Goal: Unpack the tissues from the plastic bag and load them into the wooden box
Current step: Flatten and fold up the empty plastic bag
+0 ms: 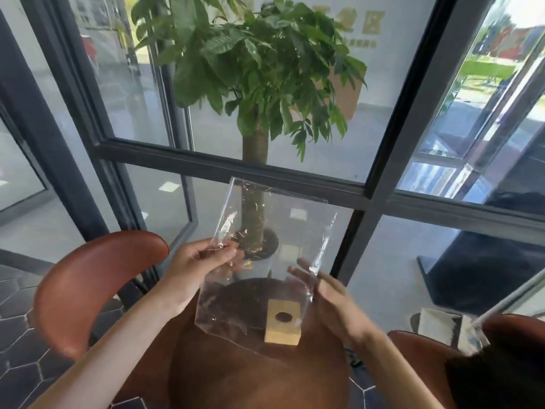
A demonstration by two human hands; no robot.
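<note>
Plastic bag [267, 255]: clear, crinkled, held up in the air above the round brown table [259, 376], upper edge toward the window, lower corner hanging low over the tabletop. No tissues can be made out inside it; trunk, pot and table show straight through the film.

Left hand [203, 261]: thumb and fingers pressed together on the bag's left edge, roughly halfway down its length, film bunched between them.

Right hand [327, 293]: fingers spread and extended, lying along the bag's right edge near its lower part. Whether the fingertips grip the film or merely touch it cannot be told.

Wooden box [283, 323]: light wood, standing on the table below and between the hands, seen through the lower part of the bag; round dark hole in its top face. Contents not visible.

Potted tree [256, 84]: green leaves, straight trunk, standing beyond the table against the glass wall.

Brown chair [88, 287]: curved back, left of the table. Second brown seat [421, 358] at the right, with a white item on it, too blurred to identify.
</note>
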